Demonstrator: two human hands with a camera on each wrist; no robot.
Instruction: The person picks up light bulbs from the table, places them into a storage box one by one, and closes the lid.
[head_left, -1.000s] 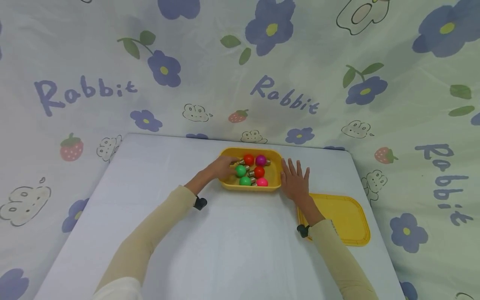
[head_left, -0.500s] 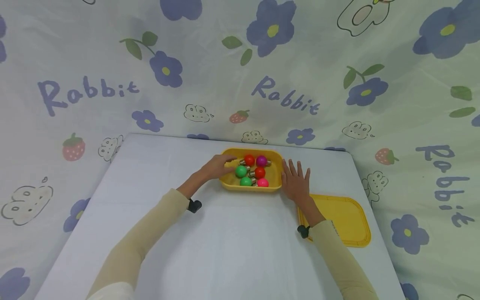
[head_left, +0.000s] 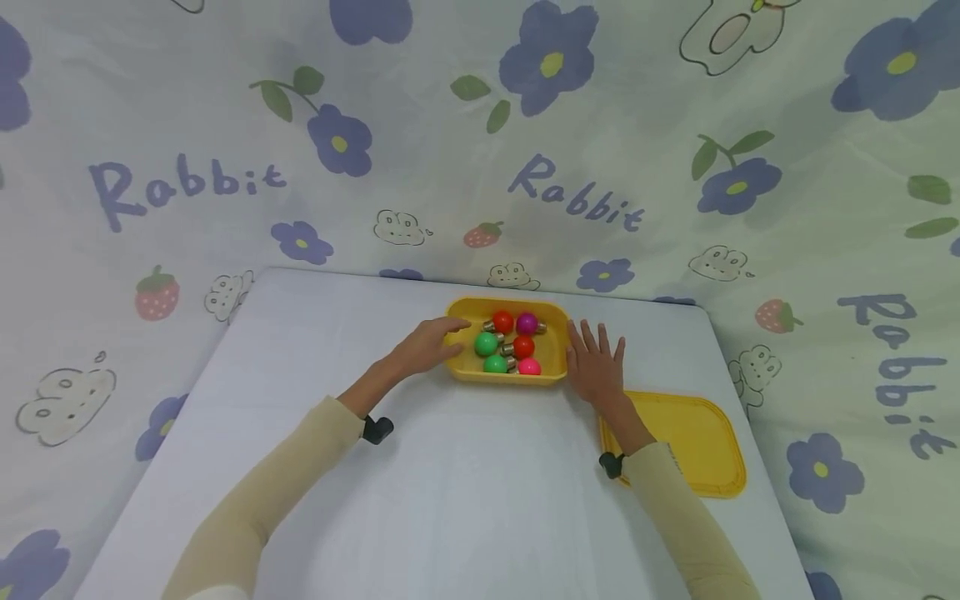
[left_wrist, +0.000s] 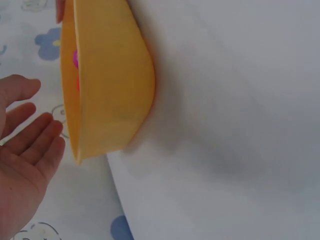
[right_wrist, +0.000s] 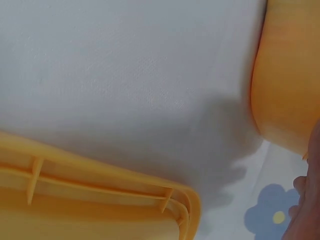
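A yellow plastic box (head_left: 506, 379) stands near the table's far edge. In it lie several small coloured light bulbs with metal screw bases: a purple bulb (head_left: 527, 323), a pink bulb (head_left: 529, 367), two red and two green, one green bulb (head_left: 486, 343) lying leftmost. At the box's left end is my left hand (head_left: 423, 346), thumb and fingers spread apart around the rim, holding nothing. The left wrist view shows its fingers (left_wrist: 47, 142) extended beside the box wall. My right hand (head_left: 596, 371) lies with straight, spread fingers against the right end of the box.
A yellow lid (head_left: 697, 446) lies on the white table (head_left: 480, 500) at the right, partly beneath the right forearm; the right wrist view shows its ribbed rim (right_wrist: 100, 185). A patterned cloth (head_left: 420, 150) hangs behind the table.
My left hand has drawn back leftward from among the bulbs to the box's left rim, its fingers opening out. The right hand stays at the box's right end. The bulbs appear unmoved.
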